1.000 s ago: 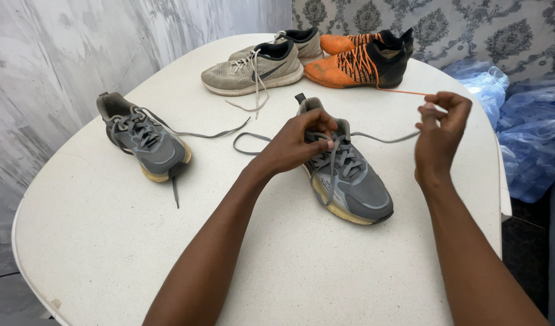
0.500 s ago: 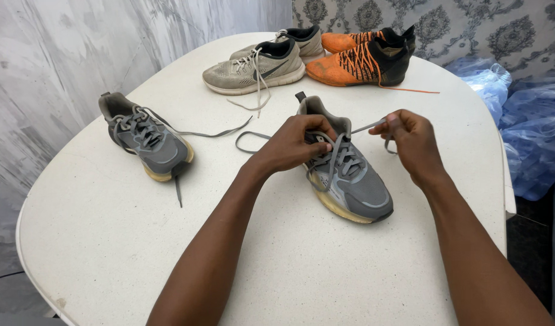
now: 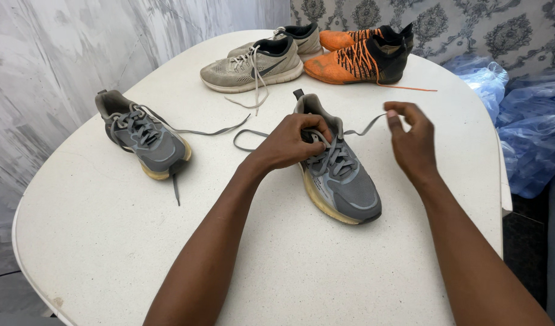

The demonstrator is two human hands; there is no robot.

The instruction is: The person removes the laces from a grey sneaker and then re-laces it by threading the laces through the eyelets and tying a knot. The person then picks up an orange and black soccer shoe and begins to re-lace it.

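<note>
Hands (image 3: pixel 289 142) (image 3: pixel 410 142) lace grey shoe (image 3: pixel 341 181) mid-table (image 3: pixel 289 265), edges well apart.

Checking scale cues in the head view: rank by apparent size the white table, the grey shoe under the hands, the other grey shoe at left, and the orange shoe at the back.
1. White table, by far the largest.
2. Grey shoe under the hands.
3. Grey shoe at left.
4. Orange shoe, about like the left one.

The last three look close; the nearer ones look bigger, so their order is unsure.

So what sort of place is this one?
Probably a room in a home: a round white table holding worn shoes, patterned wallpaper behind it, and blue plastic bags piled beside the table.
</note>
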